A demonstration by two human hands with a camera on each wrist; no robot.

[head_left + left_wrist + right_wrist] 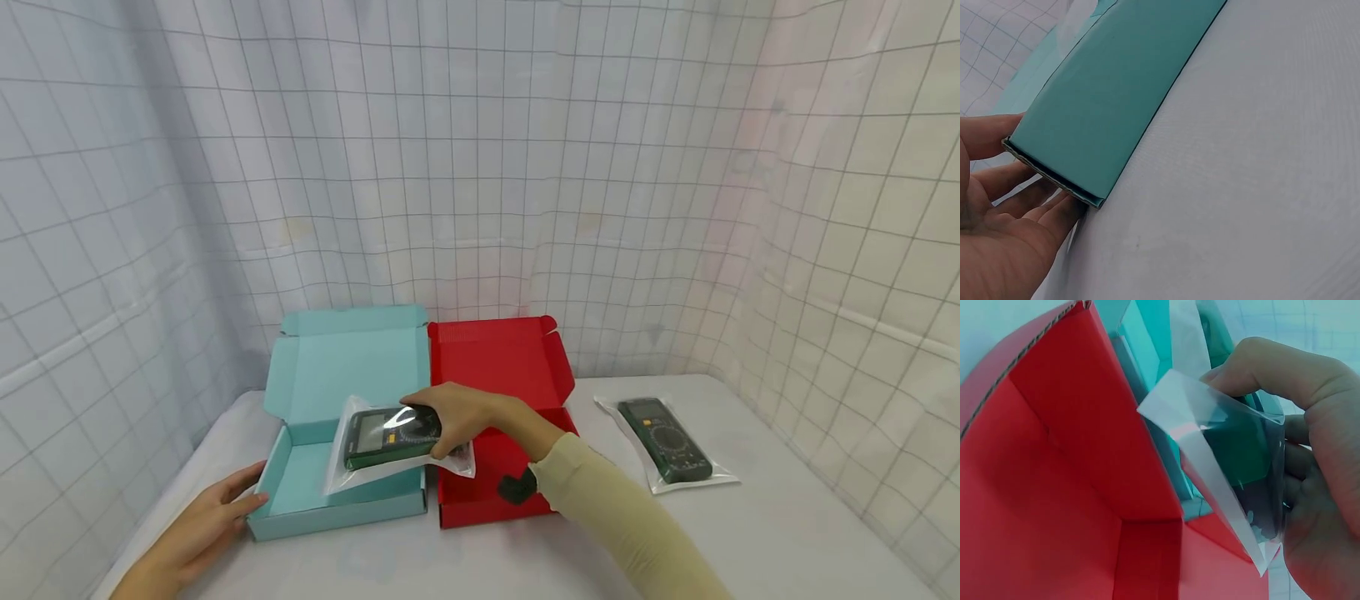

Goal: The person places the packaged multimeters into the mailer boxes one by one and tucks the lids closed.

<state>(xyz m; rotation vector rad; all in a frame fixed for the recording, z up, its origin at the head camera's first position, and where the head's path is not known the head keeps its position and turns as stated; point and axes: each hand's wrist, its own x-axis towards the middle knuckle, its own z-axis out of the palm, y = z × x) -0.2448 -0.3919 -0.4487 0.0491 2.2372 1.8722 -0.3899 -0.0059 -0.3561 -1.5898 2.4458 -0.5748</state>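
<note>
My right hand [457, 412] grips a dark multimeter in a clear plastic bag [390, 437] by its right end. The bagged meter is tilted over the light blue box [337, 517], whose lid stands up. In the right wrist view, my thumb and fingers [1272, 369] hold the bag [1191, 450] beside the red box wall. My left hand [210, 525] holds the left side of the light blue box near its front corner. The left wrist view shows left-hand fingers [1000, 181] at the end of the box front [1104, 94].
The open red box [495, 508] sits directly right of the light blue one, partly hidden by my right forearm. Another bagged multimeter [667, 442] lies on the white table at the right. Grid-patterned white curtains [487, 183] enclose the back and sides.
</note>
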